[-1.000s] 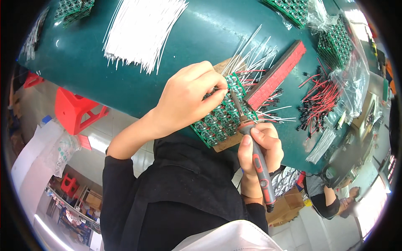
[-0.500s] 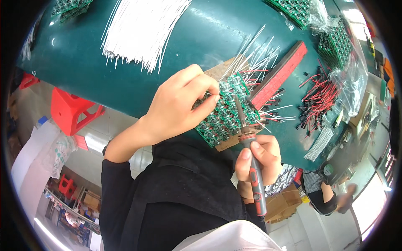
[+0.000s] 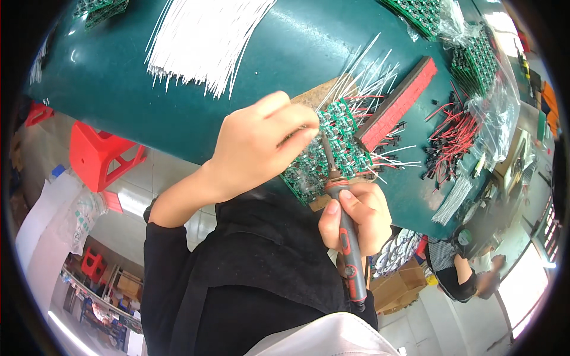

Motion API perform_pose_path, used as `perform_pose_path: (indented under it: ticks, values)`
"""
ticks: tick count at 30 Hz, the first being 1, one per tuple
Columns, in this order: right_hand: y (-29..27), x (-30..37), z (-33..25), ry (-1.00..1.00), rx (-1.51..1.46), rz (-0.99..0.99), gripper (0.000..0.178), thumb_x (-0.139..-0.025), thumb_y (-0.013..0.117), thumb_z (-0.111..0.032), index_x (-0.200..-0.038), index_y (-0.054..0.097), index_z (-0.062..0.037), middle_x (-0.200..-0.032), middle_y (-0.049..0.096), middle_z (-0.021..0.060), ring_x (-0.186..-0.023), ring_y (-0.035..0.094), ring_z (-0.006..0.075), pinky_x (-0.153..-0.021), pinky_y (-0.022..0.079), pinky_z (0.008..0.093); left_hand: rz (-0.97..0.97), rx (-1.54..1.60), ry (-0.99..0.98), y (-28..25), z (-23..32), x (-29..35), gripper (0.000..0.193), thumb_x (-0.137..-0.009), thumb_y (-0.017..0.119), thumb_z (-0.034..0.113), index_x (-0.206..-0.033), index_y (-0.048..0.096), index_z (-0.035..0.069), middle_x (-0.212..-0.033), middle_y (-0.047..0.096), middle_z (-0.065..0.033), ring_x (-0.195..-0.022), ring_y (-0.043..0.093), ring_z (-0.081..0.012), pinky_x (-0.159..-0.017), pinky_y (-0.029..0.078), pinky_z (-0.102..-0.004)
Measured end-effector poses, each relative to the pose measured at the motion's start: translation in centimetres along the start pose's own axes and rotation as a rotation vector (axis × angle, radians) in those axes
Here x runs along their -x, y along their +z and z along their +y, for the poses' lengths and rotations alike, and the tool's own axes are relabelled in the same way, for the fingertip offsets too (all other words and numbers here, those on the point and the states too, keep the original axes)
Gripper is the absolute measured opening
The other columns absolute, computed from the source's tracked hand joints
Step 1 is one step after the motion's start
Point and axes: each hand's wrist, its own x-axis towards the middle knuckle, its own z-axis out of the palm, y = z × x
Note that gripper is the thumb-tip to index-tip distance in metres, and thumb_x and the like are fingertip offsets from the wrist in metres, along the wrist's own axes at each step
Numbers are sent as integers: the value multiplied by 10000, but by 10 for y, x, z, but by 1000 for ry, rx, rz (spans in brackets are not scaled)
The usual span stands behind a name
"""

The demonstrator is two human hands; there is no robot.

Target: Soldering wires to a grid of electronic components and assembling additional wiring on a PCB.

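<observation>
My right hand [image 3: 363,221] grips a grey and red soldering iron [image 3: 351,249]. Its metal tip points up across a panel of small green circuit boards [image 3: 344,136], close to my left fingertips. Over the panel's left part, my left hand [image 3: 261,145] is closed in a pinch; whatever lies between the fingers is too small to make out. Beneath the panel lies a brown board [image 3: 317,97]. White wires [image 3: 371,77] and red wires stick out past the panel's far and right sides. A red-topped bar [image 3: 398,107] rests slantwise along its right edge.
A bundle of white wires [image 3: 205,44] lies at the far side of the green table [image 3: 119,89]. At right are red and black wires [image 3: 454,139], stacked green boards [image 3: 475,68] and clear plastic bags [image 3: 499,124]. A red stool [image 3: 98,154] stands left; another person [image 3: 454,270] is at lower right.
The soldering iron has shifted left with my right hand, its tip now nearer my left fingertips. My left hand has moved slightly right, still pinched.
</observation>
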Motion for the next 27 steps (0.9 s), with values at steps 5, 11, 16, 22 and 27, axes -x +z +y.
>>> perform_pose_path:
  ticks: [5,11,16,22,27]
  values:
    - [-5,9,-14,36,-34,4,237,-724,706,15,-925,582,4,-691,627,100,-592,638,250,-515,520,324,-15,143,-37,-12,-4,10,143,-803,692,29,-903,610,89,-758,520,-25,-584,518,-143,-512,426,-289]
    - [8,9,-10,4,-41,-31,256,-709,705,22,-934,584,1,-656,576,77,-572,609,246,-495,508,327,-58,116,-13,-7,-10,16,124,-799,694,34,-871,607,86,-764,528,-30,-601,542,-172,-530,442,-310]
    - [10,10,-11,-19,-30,-32,257,-717,701,20,-947,585,16,-657,572,83,-565,599,248,-492,504,326,-12,49,65,-1,-12,18,136,-771,738,22,-870,667,80,-735,526,-36,-570,476,-121,-508,386,-270]
    - [9,11,-15,-53,18,-17,271,-733,691,13,-975,569,20,-678,608,88,-577,636,246,-507,522,321,-15,119,-66,-11,-7,18,103,-799,726,33,-865,660,77,-741,522,-25,-566,434,-112,-517,370,-263]
    - [7,16,-24,-35,-7,-29,252,-731,698,3,-944,566,16,-669,624,91,-585,650,250,-506,527,311,-130,187,-133,-26,-11,27,93,-829,693,79,-885,618,86,-770,533,-40,-622,550,-183,-539,435,-319]
